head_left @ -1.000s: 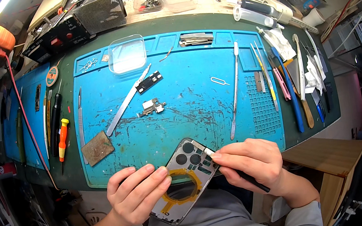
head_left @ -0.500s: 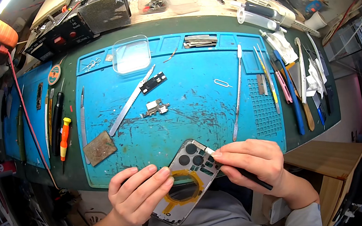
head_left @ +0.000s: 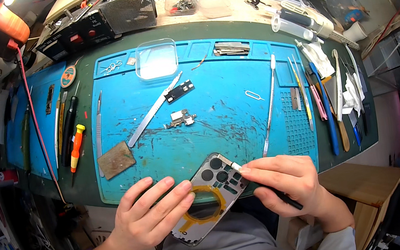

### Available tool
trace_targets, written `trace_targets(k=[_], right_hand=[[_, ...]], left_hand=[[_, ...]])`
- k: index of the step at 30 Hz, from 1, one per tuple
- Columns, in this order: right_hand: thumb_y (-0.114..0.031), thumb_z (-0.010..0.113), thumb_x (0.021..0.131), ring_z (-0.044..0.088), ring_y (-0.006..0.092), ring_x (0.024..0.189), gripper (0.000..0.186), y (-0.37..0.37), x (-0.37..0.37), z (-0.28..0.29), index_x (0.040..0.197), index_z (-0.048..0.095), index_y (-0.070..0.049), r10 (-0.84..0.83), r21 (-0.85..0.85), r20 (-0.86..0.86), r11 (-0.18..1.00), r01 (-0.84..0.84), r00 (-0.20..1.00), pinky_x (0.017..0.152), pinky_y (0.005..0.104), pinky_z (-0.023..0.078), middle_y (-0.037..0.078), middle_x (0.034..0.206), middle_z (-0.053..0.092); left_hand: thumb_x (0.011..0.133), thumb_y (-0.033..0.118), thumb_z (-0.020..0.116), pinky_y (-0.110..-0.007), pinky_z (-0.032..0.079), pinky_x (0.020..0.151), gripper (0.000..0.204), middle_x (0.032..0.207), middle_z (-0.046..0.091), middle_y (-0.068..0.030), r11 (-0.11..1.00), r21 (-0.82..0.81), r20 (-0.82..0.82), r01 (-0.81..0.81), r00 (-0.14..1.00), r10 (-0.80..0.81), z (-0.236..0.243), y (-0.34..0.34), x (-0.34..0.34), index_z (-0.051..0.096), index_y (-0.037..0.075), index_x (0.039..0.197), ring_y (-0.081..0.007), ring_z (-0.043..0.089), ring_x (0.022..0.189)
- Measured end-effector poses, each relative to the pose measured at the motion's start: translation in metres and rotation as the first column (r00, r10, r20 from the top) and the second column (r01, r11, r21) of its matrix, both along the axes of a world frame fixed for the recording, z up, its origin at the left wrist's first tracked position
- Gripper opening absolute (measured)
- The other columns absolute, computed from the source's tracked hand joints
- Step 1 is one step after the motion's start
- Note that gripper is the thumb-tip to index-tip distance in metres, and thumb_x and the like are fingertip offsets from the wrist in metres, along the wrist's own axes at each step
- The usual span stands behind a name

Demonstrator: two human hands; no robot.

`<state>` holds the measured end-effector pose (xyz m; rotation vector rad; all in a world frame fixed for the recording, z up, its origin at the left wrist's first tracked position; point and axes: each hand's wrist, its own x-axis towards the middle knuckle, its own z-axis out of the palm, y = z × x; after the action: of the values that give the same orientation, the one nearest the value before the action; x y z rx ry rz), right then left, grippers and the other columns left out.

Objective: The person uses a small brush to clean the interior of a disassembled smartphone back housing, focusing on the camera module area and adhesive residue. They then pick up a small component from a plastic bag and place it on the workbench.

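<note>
A phone housing [head_left: 221, 213] is tilted above the mat's near edge. It has round camera openings at its far end and a yellow ring around a dark circle. My left hand [head_left: 153, 213] grips its left side, fingers stretched over that edge and thumb hidden. In my right hand [head_left: 289, 179] is a slim black-handled tool [head_left: 289, 201], its lower end sticking out below the palm. A short whitish piece [head_left: 236, 166] shows at my right fingertips, against the housing's far right edge. Whether it is the tool's tip I cannot tell.
On the blue mat [head_left: 220, 122] lie a small circuit board [head_left: 180, 118], a black part [head_left: 179, 91], tweezers [head_left: 154, 110], a metal block [head_left: 116, 160] and a clear plastic box [head_left: 156, 59]. An orange screwdriver [head_left: 77, 148] lies left; brushes and a blue-handled tool [head_left: 329, 117] lie right.
The bench has shifted slightly right in view. My right thumb has moved a little away from the fingertips. The housing remains between my hands at nearly the same tilt.
</note>
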<state>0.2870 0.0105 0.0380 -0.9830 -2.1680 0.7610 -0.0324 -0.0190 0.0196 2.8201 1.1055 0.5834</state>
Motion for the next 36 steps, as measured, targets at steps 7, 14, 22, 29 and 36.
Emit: trace_targets(k=[7,14,22,29,36], right_hand=[[0.006,0.079,0.074,0.077,0.0219,0.08,0.046,0.0009,-0.0006,-0.0097,0.12,0.076,-0.002,-0.003,0.06,-0.012,0.998,0.004,1.0,0.064,0.0302,0.061,0.011,0.111,0.079],[0.009,0.08,0.072,0.077,0.0212,0.079,0.047,0.0009,0.0012,-0.0063,0.118,0.077,-0.002,-0.007,-0.001,-0.015,1.0,0.007,1.0,0.064,0.0297,0.06,0.01,0.108,0.079],[0.008,0.081,0.071,0.076,0.0195,0.081,0.049,0.003,0.0005,-0.0038,0.119,0.077,-0.003,-0.004,-0.011,-0.007,1.0,0.004,1.0,0.064,0.0287,0.06,0.01,0.11,0.079],[0.005,0.082,0.072,0.074,0.0174,0.076,0.048,0.0009,0.0004,-0.0089,0.119,0.078,-0.004,-0.016,0.028,0.002,0.999,0.016,1.0,0.061,0.028,0.058,0.008,0.111,0.079],[0.004,0.083,0.073,0.071,0.0158,0.072,0.047,-0.0012,0.0021,-0.0098,0.119,0.078,-0.004,-0.013,0.046,0.054,0.999,0.011,0.998,0.058,0.0275,0.056,0.008,0.111,0.079]], left_hand=[[0.094,0.015,0.074,-0.04,0.049,0.111,0.028,0.134,0.075,0.0034,0.999,-0.029,0.017,0.033,0.999,-0.033,-0.0013,0.0047,-0.0048,0.08,0.017,0.121,-0.0165,0.067,0.123],[0.093,0.015,0.075,-0.039,0.049,0.11,0.027,0.133,0.076,0.0032,0.998,-0.057,0.024,0.037,0.999,-0.036,0.0005,0.0071,-0.0065,0.081,0.017,0.12,-0.0159,0.068,0.121],[0.093,0.017,0.075,-0.039,0.049,0.11,0.027,0.133,0.076,0.0036,0.995,-0.087,0.019,0.047,0.999,-0.045,0.004,0.0085,-0.0068,0.081,0.018,0.12,-0.0158,0.068,0.122],[0.094,0.016,0.074,-0.039,0.049,0.11,0.028,0.135,0.075,0.0031,0.994,-0.097,0.019,0.056,0.998,-0.054,0.0041,0.0089,-0.0079,0.08,0.017,0.122,-0.0161,0.067,0.124],[0.094,0.015,0.074,-0.039,0.049,0.11,0.029,0.135,0.075,0.0029,0.993,-0.107,0.024,0.049,0.999,-0.047,0.0047,0.0085,-0.0082,0.08,0.017,0.123,-0.0163,0.067,0.125]])
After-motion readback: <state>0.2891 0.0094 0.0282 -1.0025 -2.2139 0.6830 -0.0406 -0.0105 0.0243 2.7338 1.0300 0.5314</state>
